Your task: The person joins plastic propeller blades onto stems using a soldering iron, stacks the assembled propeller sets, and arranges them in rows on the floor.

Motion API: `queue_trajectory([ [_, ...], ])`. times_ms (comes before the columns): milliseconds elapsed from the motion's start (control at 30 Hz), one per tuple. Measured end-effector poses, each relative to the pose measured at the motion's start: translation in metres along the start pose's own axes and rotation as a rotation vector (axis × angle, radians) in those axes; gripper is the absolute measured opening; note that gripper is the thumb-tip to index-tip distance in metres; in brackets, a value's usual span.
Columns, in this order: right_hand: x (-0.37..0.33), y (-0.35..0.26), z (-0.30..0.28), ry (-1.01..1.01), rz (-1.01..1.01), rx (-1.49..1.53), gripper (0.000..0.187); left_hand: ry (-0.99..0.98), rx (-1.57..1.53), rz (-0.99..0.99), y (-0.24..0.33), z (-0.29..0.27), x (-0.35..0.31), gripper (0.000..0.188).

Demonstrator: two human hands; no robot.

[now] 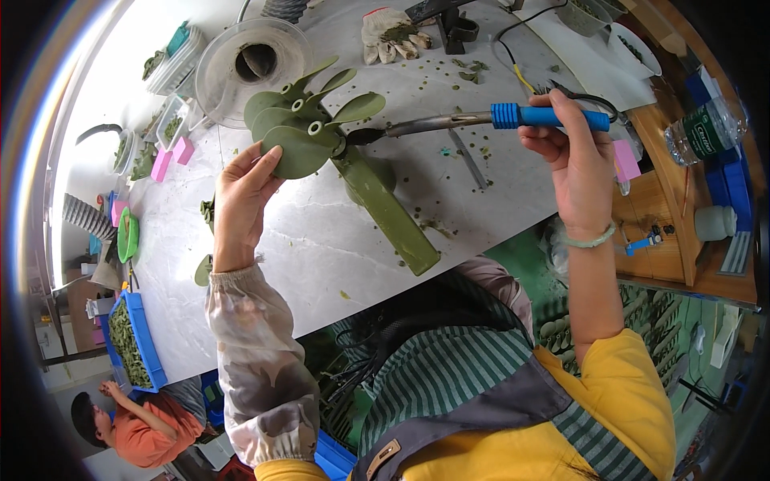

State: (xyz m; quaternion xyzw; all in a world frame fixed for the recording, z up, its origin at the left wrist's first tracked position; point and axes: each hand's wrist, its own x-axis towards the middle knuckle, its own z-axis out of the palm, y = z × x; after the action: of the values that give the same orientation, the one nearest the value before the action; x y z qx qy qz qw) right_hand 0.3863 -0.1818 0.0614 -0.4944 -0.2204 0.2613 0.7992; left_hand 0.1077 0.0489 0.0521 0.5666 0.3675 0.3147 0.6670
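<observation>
Hands apart, blue-handled tool pointing left, nearly horizontal

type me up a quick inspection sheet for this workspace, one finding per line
surface: pale marbled table, strewn with small green scraps
job's things: green leafed piece above a green bar; dark tip of the blue-handled tool at the piece, exact contact unclear
clutter: soiled glove, thin metal strip and pink blocks on the table
left hand: pinches a rounded leaf of the piece, sleeve cover on the forearm
right hand: grips the blue handle, bracelet at the wrist
cables: black cord behind the handle; thin cable with a yellow section beyond
surroundings: person in orange at lower left, plastic bottle at right
</observation>
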Motion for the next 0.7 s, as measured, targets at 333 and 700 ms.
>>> queue_trajectory([
  [333, -0.005, -0.011, -0.014, 0.009, 0.004, -0.011, 0.023, 0.001, 0.028, -0.029, 0.002, -0.001, 0.000, 0.030],
  [700, -0.014, -0.022, 0.011, -0.060, -0.080, -0.120, 0.023, 0.189, 0.311, 0.055, 0.030, -0.034, -0.039, 0.037],
])
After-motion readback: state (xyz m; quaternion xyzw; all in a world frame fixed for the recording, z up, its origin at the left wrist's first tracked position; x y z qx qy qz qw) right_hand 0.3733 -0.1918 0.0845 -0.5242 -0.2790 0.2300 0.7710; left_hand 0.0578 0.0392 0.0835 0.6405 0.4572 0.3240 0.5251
